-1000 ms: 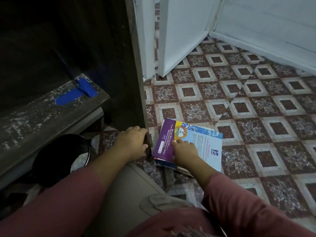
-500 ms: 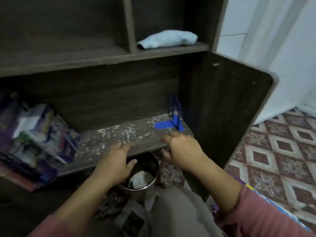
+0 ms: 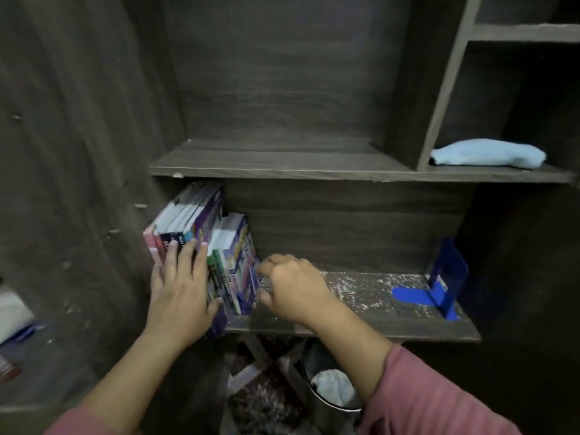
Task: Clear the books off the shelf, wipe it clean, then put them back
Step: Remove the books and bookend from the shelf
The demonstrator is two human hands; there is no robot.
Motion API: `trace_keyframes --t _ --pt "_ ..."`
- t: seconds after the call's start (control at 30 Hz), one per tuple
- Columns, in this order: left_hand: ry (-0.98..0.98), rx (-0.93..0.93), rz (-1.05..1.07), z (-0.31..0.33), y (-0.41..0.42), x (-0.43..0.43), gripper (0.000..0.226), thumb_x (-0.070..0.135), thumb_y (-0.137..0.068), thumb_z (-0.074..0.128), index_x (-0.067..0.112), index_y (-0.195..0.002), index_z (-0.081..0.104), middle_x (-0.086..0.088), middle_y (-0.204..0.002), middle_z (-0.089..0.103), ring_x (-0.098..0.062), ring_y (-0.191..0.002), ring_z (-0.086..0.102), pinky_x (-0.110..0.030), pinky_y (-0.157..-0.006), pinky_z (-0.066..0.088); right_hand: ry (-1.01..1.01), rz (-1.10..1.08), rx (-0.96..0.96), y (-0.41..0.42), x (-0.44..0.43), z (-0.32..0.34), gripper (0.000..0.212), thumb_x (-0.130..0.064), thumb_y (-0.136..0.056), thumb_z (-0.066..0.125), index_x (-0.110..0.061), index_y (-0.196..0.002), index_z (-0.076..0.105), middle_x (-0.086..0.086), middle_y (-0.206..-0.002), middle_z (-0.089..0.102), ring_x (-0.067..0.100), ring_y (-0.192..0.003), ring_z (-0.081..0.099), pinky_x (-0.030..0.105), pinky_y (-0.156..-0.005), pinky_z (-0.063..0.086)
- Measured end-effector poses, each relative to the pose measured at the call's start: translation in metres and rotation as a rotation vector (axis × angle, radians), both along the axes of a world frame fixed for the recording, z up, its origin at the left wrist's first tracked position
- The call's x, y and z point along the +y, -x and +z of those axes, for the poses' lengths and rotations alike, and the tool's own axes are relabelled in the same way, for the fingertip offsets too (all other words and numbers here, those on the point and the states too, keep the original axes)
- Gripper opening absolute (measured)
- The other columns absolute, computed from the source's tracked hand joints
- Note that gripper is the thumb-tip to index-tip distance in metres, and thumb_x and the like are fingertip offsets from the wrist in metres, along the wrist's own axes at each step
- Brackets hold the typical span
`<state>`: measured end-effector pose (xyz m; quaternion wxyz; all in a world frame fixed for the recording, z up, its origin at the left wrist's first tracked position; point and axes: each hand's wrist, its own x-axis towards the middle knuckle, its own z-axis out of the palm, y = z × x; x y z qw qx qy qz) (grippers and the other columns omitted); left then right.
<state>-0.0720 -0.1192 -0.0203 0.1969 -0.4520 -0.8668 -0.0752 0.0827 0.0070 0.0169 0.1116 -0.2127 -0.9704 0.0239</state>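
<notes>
The left hand (image 3: 180, 287) lay flat, fingers spread, on glossy upright books (image 3: 233, 265), spines facing outward. The right hand (image 3: 295, 290) curled just beside them above the speckled wooden shelf (image 3: 361, 296); whether it gripped them was unclear.

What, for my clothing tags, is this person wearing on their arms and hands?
Both arms wear dusty-pink long sleeves, the left sleeve and the right sleeve. They are plain, with no markings visible, and end short of the wrists, so the forearms are bare. The left hand and the right hand are bare too: no gloves, rings or watch show.
</notes>
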Motion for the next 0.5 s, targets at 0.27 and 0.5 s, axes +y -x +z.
trace_keyframes --t 0.27,0.5 --pt "-0.013 0.086 -0.006 0.003 0.019 0.009 0.113 0.032 -0.054 0.088 -0.003 -0.146 0.033 -0.022 -0.155 0.024 -0.039 -0.144 0.018 -0.06 -0.107 0.032 -0.019 0.063 -0.084 0.078 0.023 -0.019 0.074 -0.013 -0.093 0.054 -0.015 -0.155 0.012 0.005 -0.162 0.012 0.021 -0.148 0.015 0.04 -0.116 0.021" --pt "0.065 0.18 0.065 -0.003 0.023 0.009 0.105 0.029 -0.06 0.079 0.004 -0.149 0.029 -0.02 -0.156 0.015 -0.039 -0.144 0.012 -0.054 -0.108 0.029 -0.122 0.132 -0.207 0.107 0.033 -0.031 0.088 -0.008 -0.092 0.056 -0.019 -0.155 -0.004 0.0 -0.163 -0.004 0.019 -0.15 0.003 0.041 -0.119 0.012"
